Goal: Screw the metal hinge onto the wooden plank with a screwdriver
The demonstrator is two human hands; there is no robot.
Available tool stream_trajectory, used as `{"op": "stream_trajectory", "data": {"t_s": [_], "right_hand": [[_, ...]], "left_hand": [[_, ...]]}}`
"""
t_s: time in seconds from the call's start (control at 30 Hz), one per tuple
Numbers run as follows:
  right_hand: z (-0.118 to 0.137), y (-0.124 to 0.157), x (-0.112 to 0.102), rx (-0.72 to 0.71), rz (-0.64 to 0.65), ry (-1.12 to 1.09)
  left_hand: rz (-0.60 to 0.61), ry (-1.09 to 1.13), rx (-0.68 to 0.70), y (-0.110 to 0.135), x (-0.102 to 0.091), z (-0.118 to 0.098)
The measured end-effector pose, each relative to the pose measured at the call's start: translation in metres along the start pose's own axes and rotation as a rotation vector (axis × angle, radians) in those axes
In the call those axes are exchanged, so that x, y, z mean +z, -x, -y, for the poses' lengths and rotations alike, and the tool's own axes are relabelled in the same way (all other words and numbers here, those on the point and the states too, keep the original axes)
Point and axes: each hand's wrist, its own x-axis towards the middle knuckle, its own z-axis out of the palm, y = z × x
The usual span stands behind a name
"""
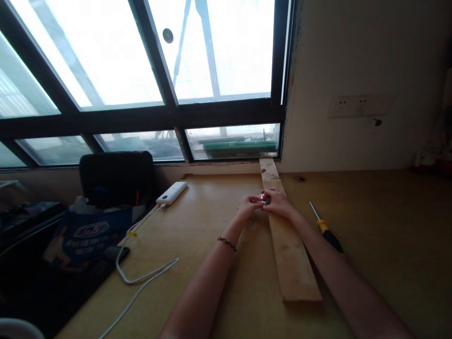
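Note:
Over a long wooden plank [291, 256], my two hands meet at a small shiny metal piece [265, 200], too small to name. My left hand [248, 205] pinches it from the left, a beaded bracelet [227, 243] on that wrist. From the right, my right hand [278, 202] closes its fingers around the same piece, hiding part of it. The plank lies lengthwise on the table, its far end at the window wall. To the right of my right forearm rests a screwdriver [325, 229] with a yellow and black handle.
A white power bank [172, 193] with a white cable [131, 281] lies on the wooden table [208, 188] at the left. Beyond the left edge stand a black chair [116, 172] and a blue bag [93, 230]. A wall socket [360, 106] is at the right.

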Motion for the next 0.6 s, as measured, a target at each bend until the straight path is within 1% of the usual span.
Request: {"op": "stream_trajectory", "data": {"t_s": [0.03, 0.13, 0.37, 0.6], "right_hand": [[-0.0004, 0.0000, 0.0004, 0.005, 0.001, 0.003], [-0.0009, 0.0001, 0.0010, 0.012, -0.005, 0.014], [0.0011, 0.0003, -0.0001, 0.010, 0.003, 0.020], [0.0010, 0.0001, -0.0003, 0.008, 0.005, 0.019]], "left_hand": [[0.002, -0.036, 0.007, -0.0001, 0.0006, 0.0015], [-0.040, -0.139, 0.026, 0.0003, 0.0013, 0.0031], [-0.104, -0.279, 0.049, 0.0054, 0.0029, -0.0021], [-0.108, -0.437, 0.105, 0.0050, 0.0058, -0.0068]]}}
